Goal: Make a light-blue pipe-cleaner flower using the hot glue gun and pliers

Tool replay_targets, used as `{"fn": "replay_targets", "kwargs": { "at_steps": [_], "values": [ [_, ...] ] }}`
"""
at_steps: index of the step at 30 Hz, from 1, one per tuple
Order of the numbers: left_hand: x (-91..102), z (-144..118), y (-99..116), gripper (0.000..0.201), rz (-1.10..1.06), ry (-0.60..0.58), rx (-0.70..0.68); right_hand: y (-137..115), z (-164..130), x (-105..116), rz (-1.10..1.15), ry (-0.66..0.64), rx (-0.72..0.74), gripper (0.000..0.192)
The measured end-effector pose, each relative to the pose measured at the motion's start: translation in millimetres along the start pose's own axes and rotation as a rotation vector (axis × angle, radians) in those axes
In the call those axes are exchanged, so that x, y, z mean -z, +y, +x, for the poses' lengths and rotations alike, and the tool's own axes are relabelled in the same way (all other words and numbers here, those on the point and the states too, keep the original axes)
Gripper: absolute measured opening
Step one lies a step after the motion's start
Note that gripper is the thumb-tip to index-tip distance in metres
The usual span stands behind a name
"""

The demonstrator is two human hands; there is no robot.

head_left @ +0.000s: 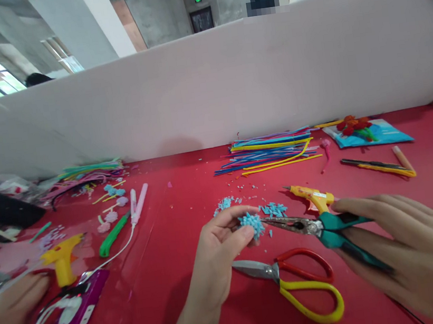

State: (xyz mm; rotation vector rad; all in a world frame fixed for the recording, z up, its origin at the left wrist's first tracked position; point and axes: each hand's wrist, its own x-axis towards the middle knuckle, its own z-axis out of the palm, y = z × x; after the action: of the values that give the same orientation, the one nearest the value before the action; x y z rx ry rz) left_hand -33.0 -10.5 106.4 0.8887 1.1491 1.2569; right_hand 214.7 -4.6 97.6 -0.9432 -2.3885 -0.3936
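Two grips closed (pliers (329, 229), blue tuft (252, 224)).

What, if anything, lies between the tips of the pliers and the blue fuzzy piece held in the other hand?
Nothing visible. The right hand holds the pliers, whose tips reach the blue fuzzy piece pinched in the left hand. The scissors lie below on the table, clear of that line.
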Motion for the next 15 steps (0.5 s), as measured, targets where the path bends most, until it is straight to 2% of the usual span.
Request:
{"fn": "replay_targets", "kwargs": {
  "at_steps": [6, 15],
  "values": [
    [0.4, 1, -3, 0.024, -0.053, -0.061, -0.001, -3, 1, 2, 0.236, -0.077, -0.136, 0.014],
    [5.0, 1, -5, 0.020, -0.154, -0.114, 0.051, -7, -9, -7, 0.276, -0.125, -0.148, 0.017]
  ]
}}
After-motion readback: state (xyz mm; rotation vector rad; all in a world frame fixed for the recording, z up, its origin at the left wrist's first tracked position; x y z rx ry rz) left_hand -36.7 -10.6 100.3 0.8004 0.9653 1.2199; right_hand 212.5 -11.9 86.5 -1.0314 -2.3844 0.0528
